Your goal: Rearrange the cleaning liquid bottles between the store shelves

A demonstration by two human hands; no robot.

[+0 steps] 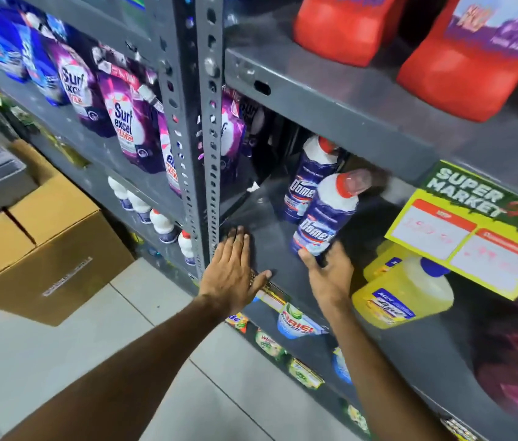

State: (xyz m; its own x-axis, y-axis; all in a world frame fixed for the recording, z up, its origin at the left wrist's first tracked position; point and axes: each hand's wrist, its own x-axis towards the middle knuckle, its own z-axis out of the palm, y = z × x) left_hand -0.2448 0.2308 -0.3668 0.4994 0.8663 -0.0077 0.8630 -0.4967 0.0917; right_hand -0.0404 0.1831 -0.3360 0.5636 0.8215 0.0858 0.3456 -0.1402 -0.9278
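My right hand grips the base of a blue Domex bottle with a white shoulder and red cap, tilted on the grey metal shelf. A second Domex bottle stands just behind it, deeper on the same shelf. My left hand lies flat, fingers spread, on the shelf's front left corner beside the perforated upright post. Several more white-and-blue bottles stand in a row on the lower shelf of the left rack.
Purple Surf Excel pouches fill the left rack. Red jugs sit on the shelf above. A yellow jug and a yellow-green price sign are to the right. Cardboard boxes stand on the tiled floor at left.
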